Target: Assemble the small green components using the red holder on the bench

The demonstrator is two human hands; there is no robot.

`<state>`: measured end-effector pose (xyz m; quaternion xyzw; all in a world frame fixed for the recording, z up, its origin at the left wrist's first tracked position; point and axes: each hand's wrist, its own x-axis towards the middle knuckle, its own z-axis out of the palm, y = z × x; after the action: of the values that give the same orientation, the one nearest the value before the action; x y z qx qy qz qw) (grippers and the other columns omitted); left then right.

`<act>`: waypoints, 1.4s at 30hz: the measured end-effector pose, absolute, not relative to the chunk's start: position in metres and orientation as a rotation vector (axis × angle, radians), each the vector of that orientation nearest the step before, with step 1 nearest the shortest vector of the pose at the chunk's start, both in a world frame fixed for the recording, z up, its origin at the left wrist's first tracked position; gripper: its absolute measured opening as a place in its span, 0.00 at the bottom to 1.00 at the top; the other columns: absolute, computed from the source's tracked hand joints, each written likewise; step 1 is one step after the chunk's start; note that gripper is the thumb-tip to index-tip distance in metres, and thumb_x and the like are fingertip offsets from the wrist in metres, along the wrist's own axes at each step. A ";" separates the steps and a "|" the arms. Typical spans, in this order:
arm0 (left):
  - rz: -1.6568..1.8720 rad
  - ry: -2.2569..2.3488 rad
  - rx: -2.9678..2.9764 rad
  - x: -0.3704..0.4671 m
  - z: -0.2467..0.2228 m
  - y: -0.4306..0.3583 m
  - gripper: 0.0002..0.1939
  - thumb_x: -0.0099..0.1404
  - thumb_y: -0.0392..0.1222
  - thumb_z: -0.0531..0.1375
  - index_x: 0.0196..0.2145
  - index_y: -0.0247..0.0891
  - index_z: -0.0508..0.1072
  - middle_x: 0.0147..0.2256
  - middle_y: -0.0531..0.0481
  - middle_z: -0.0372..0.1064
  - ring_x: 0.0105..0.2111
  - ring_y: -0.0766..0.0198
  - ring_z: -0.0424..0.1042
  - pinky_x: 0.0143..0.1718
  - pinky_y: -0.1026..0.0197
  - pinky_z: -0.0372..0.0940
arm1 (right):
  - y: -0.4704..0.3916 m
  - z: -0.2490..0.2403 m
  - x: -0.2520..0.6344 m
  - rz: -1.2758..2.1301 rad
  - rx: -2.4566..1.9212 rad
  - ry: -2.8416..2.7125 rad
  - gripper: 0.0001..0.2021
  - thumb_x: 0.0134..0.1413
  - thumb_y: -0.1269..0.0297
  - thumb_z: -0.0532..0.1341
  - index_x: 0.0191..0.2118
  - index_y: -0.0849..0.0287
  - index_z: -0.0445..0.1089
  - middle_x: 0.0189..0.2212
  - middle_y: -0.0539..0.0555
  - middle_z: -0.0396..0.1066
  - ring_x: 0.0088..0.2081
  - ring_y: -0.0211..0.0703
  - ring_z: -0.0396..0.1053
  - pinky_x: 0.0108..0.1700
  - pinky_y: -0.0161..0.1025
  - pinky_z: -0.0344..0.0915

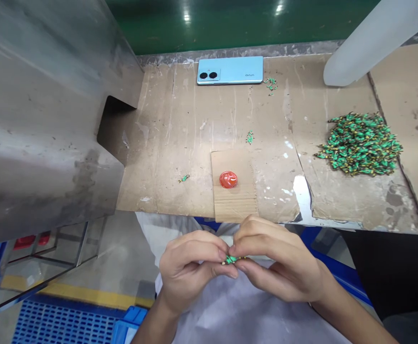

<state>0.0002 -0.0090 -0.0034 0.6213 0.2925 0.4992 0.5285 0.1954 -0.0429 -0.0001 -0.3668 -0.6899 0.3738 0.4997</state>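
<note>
Precariously, a small green piece (231, 259) sits pinched between thumb and fingertips on both sides, the left hand (190, 265) at one end and the right hand (282, 258) at the other, out past the near edge of the cardboard sheet (180, 105) and above the person's pale clothing (223, 310). That position looks like the main risk: with no tabletop right under the fingers, a slip of either pinch could drop the piece into the folds of cloth or down to the floor (117, 267), where something so tiny would be hard to find. Squeezing or twisting too hard from both ends could also bend it. The fingertips cover much of it, so I cannot tell whether it is one piece or two. Just ahead of the hands, a red disc (228, 179) rests on a cardboard patch (233, 208), and a knuckle pushed forward could nudge it. A lone green piece (184, 178) left of that patch could be brushed away, and a careless forearm could scatter the green pile (361, 145) at the right.
</note>
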 end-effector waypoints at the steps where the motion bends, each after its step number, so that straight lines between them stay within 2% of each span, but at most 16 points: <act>1: 1.195 0.696 1.485 0.000 -0.003 -0.009 0.11 0.61 0.33 0.79 0.39 0.39 0.84 0.31 0.51 0.84 0.29 0.61 0.84 0.33 0.65 0.81 | -0.043 0.000 0.195 0.899 -0.888 -1.674 0.06 0.76 0.70 0.60 0.52 0.58 0.73 0.36 0.53 0.79 0.36 0.41 0.77 0.40 0.39 0.76; 11: 1.186 0.680 1.477 -0.001 -0.004 -0.009 0.11 0.62 0.32 0.78 0.41 0.38 0.84 0.34 0.51 0.84 0.31 0.63 0.84 0.36 0.66 0.80 | -0.041 0.001 0.196 0.805 -0.901 -1.739 0.08 0.75 0.72 0.58 0.53 0.57 0.71 0.36 0.53 0.79 0.35 0.42 0.75 0.38 0.40 0.73; 18: 1.156 0.680 1.359 0.001 -0.006 -0.008 0.11 0.60 0.35 0.80 0.37 0.39 0.83 0.33 0.52 0.83 0.29 0.66 0.81 0.33 0.68 0.77 | -0.041 -0.001 0.194 0.819 -0.907 -1.710 0.07 0.76 0.70 0.59 0.53 0.56 0.72 0.36 0.53 0.79 0.35 0.42 0.76 0.39 0.40 0.74; 24: 1.141 0.665 1.300 0.001 -0.007 -0.010 0.12 0.59 0.34 0.80 0.39 0.41 0.85 0.33 0.53 0.83 0.30 0.66 0.81 0.34 0.68 0.77 | -0.043 0.003 0.195 1.043 -0.881 -1.565 0.07 0.74 0.69 0.62 0.53 0.59 0.74 0.39 0.55 0.79 0.39 0.41 0.76 0.41 0.37 0.76; 27: 1.128 0.664 1.345 0.000 -0.006 -0.010 0.11 0.60 0.35 0.80 0.39 0.41 0.85 0.33 0.52 0.83 0.30 0.65 0.82 0.33 0.67 0.78 | -0.044 0.008 0.196 1.179 -0.920 -1.466 0.05 0.70 0.71 0.64 0.49 0.58 0.75 0.38 0.53 0.77 0.38 0.39 0.74 0.41 0.35 0.76; 31: 1.102 0.707 1.453 0.000 -0.001 -0.007 0.10 0.60 0.34 0.79 0.38 0.40 0.85 0.32 0.51 0.83 0.30 0.64 0.82 0.32 0.68 0.77 | -0.042 0.016 0.197 1.311 -1.005 -1.394 0.08 0.65 0.77 0.64 0.42 0.56 0.75 0.35 0.49 0.76 0.35 0.36 0.72 0.39 0.33 0.73; 35: 1.079 0.736 1.540 -0.001 0.003 -0.005 0.08 0.62 0.33 0.78 0.36 0.38 0.83 0.32 0.51 0.83 0.30 0.65 0.82 0.33 0.68 0.78 | -0.038 0.022 0.197 1.446 -1.074 -1.342 0.08 0.63 0.78 0.63 0.37 0.57 0.73 0.33 0.46 0.74 0.35 0.33 0.70 0.40 0.30 0.69; 42: 1.048 0.757 1.683 -0.004 0.008 -0.004 0.07 0.67 0.31 0.74 0.37 0.37 0.81 0.32 0.52 0.82 0.29 0.65 0.82 0.32 0.69 0.78 | -0.033 0.024 0.199 1.588 -1.128 -1.306 0.09 0.59 0.79 0.64 0.35 0.56 0.72 0.33 0.44 0.72 0.37 0.32 0.69 0.43 0.30 0.66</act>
<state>-0.0036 -0.0044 0.0077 0.6923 0.3115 0.4312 0.4876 0.1987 -0.0330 0.0237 -0.4434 -0.5133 0.6242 0.3876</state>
